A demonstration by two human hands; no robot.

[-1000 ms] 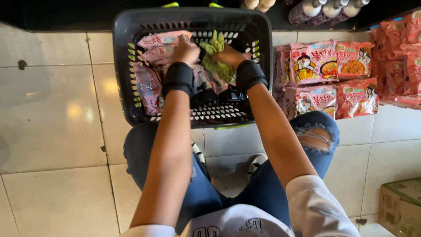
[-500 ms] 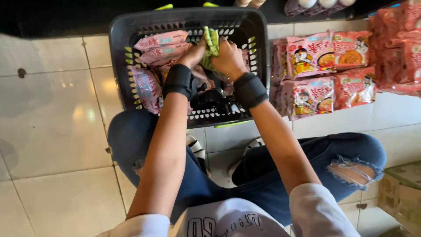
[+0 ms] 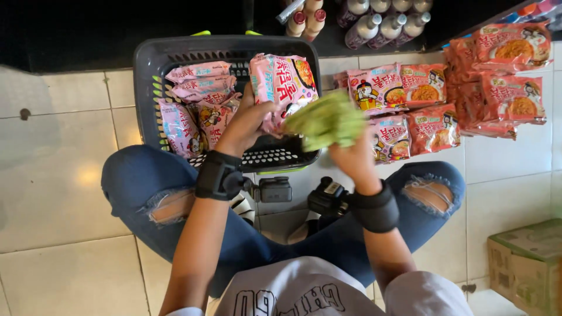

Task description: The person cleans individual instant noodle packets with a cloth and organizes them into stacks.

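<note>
The person is wearing a white short-sleeved top [image 3: 304, 289] with bold black lettering across the chest, and the sleeves are ending above the elbows. Dark blue jeans [image 3: 132, 175] are covering both legs, and they are fraying open in ragged tears at each knee. A wide black band is wrapping each wrist, one on the left [image 3: 218, 175] and one on the right [image 3: 374, 209], each carrying a small black boxy device on its side.

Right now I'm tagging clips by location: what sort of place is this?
Probably a small grocery shop. A dark shopping basket on the tiled floor holds pink noodle packets, more packets are stacked beside it, and bottles line a low shelf.
</note>
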